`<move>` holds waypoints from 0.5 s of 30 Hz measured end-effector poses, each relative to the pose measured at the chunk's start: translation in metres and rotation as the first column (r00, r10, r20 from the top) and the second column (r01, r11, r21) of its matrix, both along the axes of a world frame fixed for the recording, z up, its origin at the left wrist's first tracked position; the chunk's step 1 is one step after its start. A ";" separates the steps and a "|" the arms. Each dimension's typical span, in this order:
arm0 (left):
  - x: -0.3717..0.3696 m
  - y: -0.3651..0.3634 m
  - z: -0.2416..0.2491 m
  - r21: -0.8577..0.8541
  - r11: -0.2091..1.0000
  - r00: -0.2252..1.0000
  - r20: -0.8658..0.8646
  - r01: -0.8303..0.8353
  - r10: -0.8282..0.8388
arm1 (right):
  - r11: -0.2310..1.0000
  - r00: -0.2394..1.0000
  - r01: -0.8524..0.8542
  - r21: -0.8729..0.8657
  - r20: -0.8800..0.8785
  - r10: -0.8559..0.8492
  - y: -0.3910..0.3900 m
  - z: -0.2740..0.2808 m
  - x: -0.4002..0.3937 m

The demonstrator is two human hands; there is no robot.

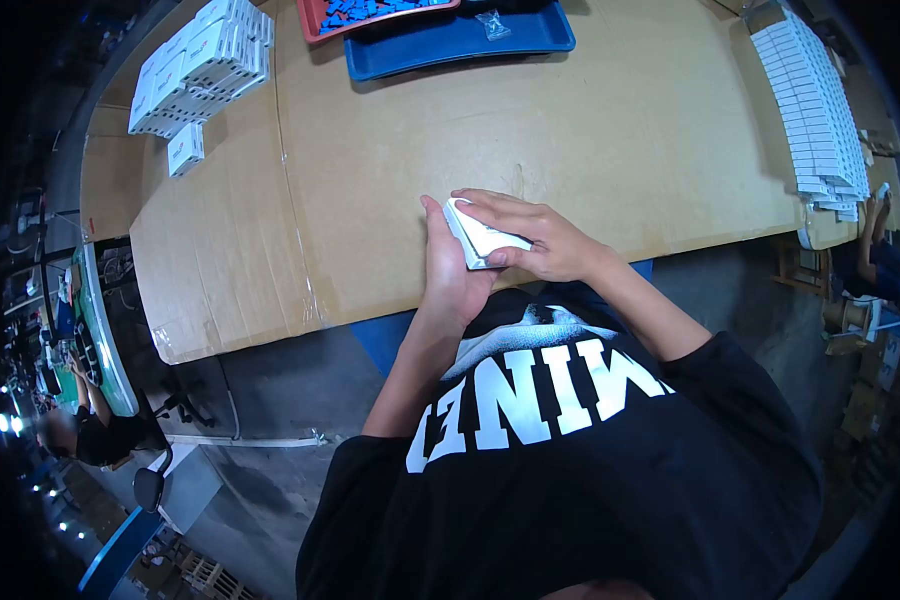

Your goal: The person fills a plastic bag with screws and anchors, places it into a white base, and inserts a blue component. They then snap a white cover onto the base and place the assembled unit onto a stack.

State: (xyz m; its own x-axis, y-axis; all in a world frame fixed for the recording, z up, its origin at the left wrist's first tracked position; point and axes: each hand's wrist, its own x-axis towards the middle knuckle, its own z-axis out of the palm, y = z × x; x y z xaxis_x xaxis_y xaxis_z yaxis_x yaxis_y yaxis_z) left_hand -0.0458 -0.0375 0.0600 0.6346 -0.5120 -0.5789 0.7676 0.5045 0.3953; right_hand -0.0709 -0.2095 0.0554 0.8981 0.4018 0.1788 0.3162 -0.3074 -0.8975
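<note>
A small white box [484, 240] is held between my two hands near the table's front edge, above the cardboard-covered table [390, 140]. My left hand [450, 270] cups its left side and underside, with the thumb pointing up along it. Over the top and right side lies my right hand [550, 238], its fingers closed across the far end and its thumb pressed at the near end. The box is tilted, and a dark line shows along its right edge. My fingers hide part of it.
Stacked white boxes [205, 65] stand at the back left, with a single white box [185, 150] before them. A long stack of white boxes [810, 110] lines the right side. At the back are a red tray [312, 22] of blue pieces and a blue tray [460, 62] holding a clear bag [492, 25].
</note>
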 end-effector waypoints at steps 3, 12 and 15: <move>-0.003 -0.001 0.003 0.060 0.998 0.998 0.056 0.011 -0.014 | 1.000 1.000 -0.015 0.006 0.007 0.015 -0.001 0.008 -0.001; -0.010 -0.003 0.014 0.080 0.996 0.975 0.216 0.031 -0.048 | 0.995 0.998 -0.030 -0.095 0.058 0.035 -0.007 0.032 -0.011; -0.012 -0.004 0.023 0.110 0.993 0.971 0.226 0.046 -0.070 | 0.990 0.994 -0.039 -0.136 0.096 0.052 -0.008 0.036 -0.011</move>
State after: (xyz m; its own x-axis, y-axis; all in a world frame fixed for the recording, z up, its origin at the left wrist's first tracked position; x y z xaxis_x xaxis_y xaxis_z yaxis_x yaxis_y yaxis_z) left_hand -0.0574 -0.0413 0.0828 0.7275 -0.4973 -0.4728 0.6771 0.4089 0.6118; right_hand -0.0818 -0.2178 0.0912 0.8591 0.4679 0.2077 0.4177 -0.4061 -0.8128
